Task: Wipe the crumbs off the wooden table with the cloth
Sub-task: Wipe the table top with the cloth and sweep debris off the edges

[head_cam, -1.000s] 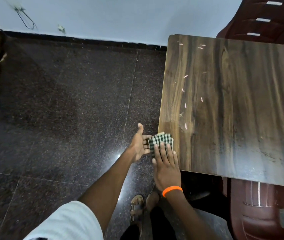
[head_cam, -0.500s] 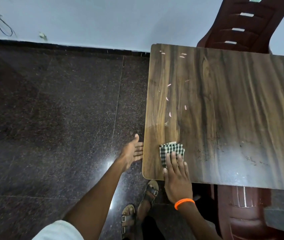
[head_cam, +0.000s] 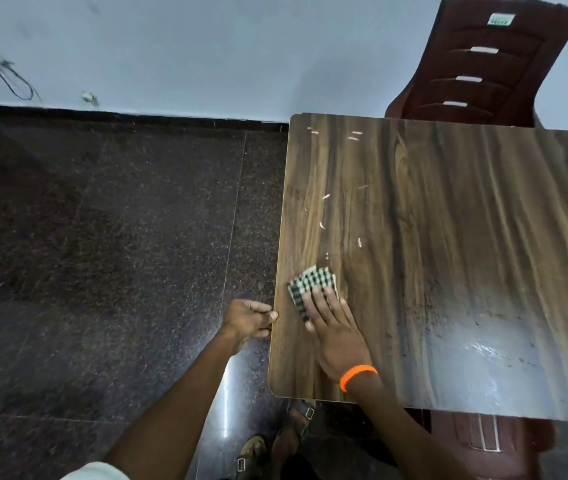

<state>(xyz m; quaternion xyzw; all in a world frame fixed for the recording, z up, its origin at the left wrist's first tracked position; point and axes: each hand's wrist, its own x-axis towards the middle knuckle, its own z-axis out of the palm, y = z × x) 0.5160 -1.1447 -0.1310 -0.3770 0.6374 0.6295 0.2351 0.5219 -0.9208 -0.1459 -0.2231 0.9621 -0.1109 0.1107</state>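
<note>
Wooden table (head_cam: pixel 448 271) beside a dark stone floor, wiping only partly done.

Ahead of the right hand (head_cam: pixel 336 327), pale crumbs (head_cam: pixel 324 225) dot the left strip up to the far corner, unswept. That hand lies flat, fingers spread, pressing the checked cloth (head_cam: pixel 312 282) onto the wood. Left hand (head_cam: pixel 249 318), fingers curled, waits at the table's edge beside it, seemingly to catch crumbs.

Standing at upper right against the wall (head_cam: pixel 206 46): a chair (head_cam: pixel 483 64). Spreading across the left: dark floor (head_cam: pixel 102 254). Hanging at upper left: a wire (head_cam: pixel 16 81). Showing at bottom centre: sandals (head_cam: pixel 251 452).
</note>
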